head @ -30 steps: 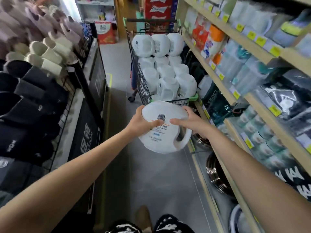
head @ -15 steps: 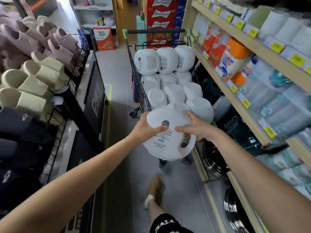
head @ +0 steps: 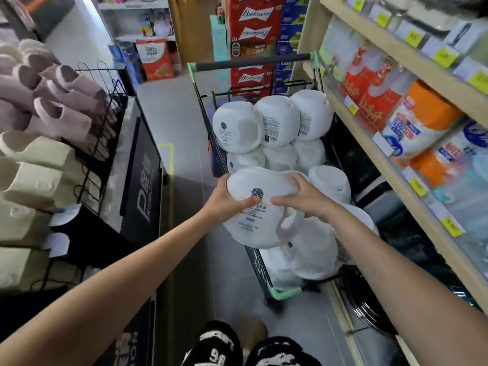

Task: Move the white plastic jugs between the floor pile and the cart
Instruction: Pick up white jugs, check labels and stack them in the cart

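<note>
A shop aisle: price-tagged shelves (head: 390, 143), a slipper rack (head: 52, 122), a shopping cart (head: 253, 65).

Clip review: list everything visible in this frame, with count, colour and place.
held jug: one, white, over the cart's left edge
jugs in cart: at least eight, white, stacked in the basket
cart: one, black wire with green corners, mid-aisle
slippers: many, pink and cream, left rack
beer cartons: several, red, behind the cart
shelf: one, wooden, right, yellow price tags
left hand: one, grips the held jug's left side
right hand: one, grips its right side
</note>
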